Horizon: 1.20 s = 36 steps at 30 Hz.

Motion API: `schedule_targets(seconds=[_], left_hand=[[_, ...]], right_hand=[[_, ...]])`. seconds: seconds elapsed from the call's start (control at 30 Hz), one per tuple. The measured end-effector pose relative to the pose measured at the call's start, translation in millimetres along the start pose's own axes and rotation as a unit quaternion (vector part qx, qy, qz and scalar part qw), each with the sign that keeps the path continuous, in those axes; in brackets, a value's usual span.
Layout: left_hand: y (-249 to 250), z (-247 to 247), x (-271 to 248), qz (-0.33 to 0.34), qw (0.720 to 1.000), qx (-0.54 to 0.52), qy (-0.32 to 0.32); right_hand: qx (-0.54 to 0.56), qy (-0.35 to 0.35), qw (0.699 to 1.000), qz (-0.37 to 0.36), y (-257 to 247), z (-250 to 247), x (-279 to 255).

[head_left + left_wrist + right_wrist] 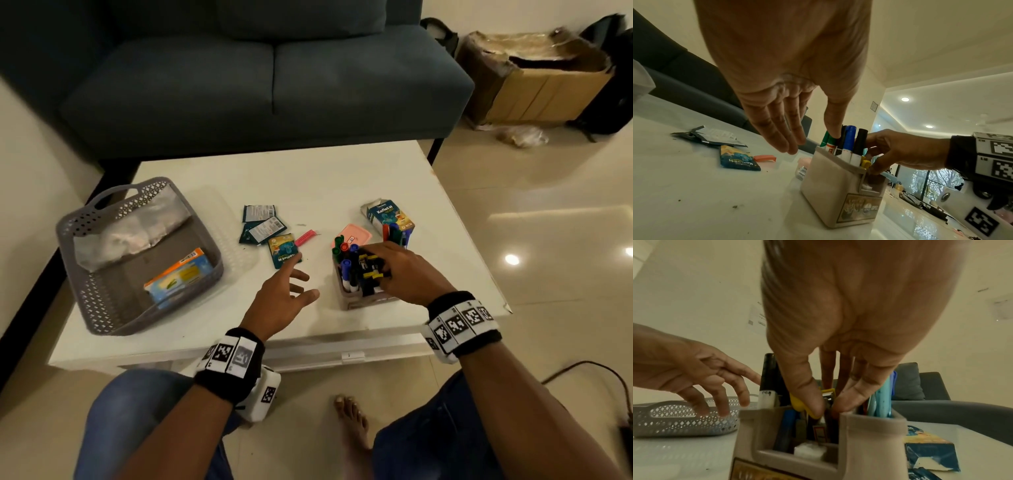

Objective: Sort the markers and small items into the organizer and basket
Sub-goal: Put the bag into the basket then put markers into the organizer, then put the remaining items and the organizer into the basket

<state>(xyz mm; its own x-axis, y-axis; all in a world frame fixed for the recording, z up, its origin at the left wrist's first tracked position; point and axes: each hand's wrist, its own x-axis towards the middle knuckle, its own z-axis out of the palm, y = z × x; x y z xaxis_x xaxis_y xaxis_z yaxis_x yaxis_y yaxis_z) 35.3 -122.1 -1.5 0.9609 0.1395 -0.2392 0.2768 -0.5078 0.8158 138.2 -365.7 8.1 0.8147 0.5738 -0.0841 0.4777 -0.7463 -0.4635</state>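
A beige organizer (356, 301) (830, 186) (869, 443) stands on the white table (342, 178), packed with upright markers (344, 253) (849, 141). My right hand (380, 270) (826, 407) reaches into its top, thumb and fingers pinching a small yellow item (797, 404) (866, 163) among the pens. My left hand (301, 284) (797, 142) hovers open just left of the organizer, holding nothing. The grey perforated basket (102, 301) (674, 418) sits at the left with a plastic bag and an orange-blue box (178, 274) inside.
Dark sachets (262, 222) and a teal sachet (284, 251) (737, 160) lie mid-table beside a pink cap (305, 237) (764, 158). A pink-lidded container (354, 234) and a Koflet-H box (388, 214) with more markers stand behind the organizer. A sofa (274, 85) lies beyond.
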Motion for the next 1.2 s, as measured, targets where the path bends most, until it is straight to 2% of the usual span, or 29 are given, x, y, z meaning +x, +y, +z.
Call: schedule_targets(seconds=[0.07, 0.2, 0.33, 0.4, 0.6, 0.7, 0.8, 0.9, 0.97, 1.07, 1.2], left_hand=[[2.9, 0.1, -6.5, -0.001, 1.000, 0.014, -0.007], [3.8, -2.2, -18.5, 0.002, 1.000, 0.029, -0.004], [2.8, -8.1, -12.0, -0.023, 0.999, 0.022, 0.030], [4.6, -13.0, 8.8, -0.040, 0.998, 0.029, 0.047], [18.1, -10.2, 100.0, -0.041, 0.997, 0.056, -0.018], [19.1, 4.0, 139.0, -0.064, 0.991, 0.094, -0.070], [28.9, 19.0, 168.0, -0.055, 0.984, 0.121, -0.121], [38.4, 34.0, 187.3, -0.050, 0.974, 0.125, -0.182], [34.0, 45.2, 200.5, -0.040, 0.962, 0.168, -0.211], [29.0, 56.1, 214.0, -0.007, 0.949, 0.228, -0.218], [38.8, 42.8, 207.7, 0.039, 0.936, 0.271, -0.223]], right_hand=[[0.007, 0.017, 1.000, -0.004, -3.0, 0.4, -2.0], [0.044, 0.162, 0.986, -0.002, -9.1, -3.7, -3.7], [0.120, 0.308, 0.943, 0.049, -16.1, -8.2, -6.7], [0.152, 0.352, 0.922, 0.057, -19.5, -9.3, -5.5], [0.160, 0.352, 0.920, 0.059, -17.0, -0.8, 0.2], [0.165, 0.358, 0.917, 0.058, -13.3, -0.4, -0.1], [0.157, 0.366, 0.916, 0.039, -10.3, -4.4, 7.1], [0.146, 0.370, 0.917, 0.025, -3.3, -6.7, 13.9], [0.141, 0.368, 0.919, 0.016, 0.3, -6.3, 16.5], [0.139, 0.359, 0.923, 0.004, 1.8, -6.2, 19.0], [0.138, 0.358, 0.924, -0.001, 5.2, -13.2, 25.9]])
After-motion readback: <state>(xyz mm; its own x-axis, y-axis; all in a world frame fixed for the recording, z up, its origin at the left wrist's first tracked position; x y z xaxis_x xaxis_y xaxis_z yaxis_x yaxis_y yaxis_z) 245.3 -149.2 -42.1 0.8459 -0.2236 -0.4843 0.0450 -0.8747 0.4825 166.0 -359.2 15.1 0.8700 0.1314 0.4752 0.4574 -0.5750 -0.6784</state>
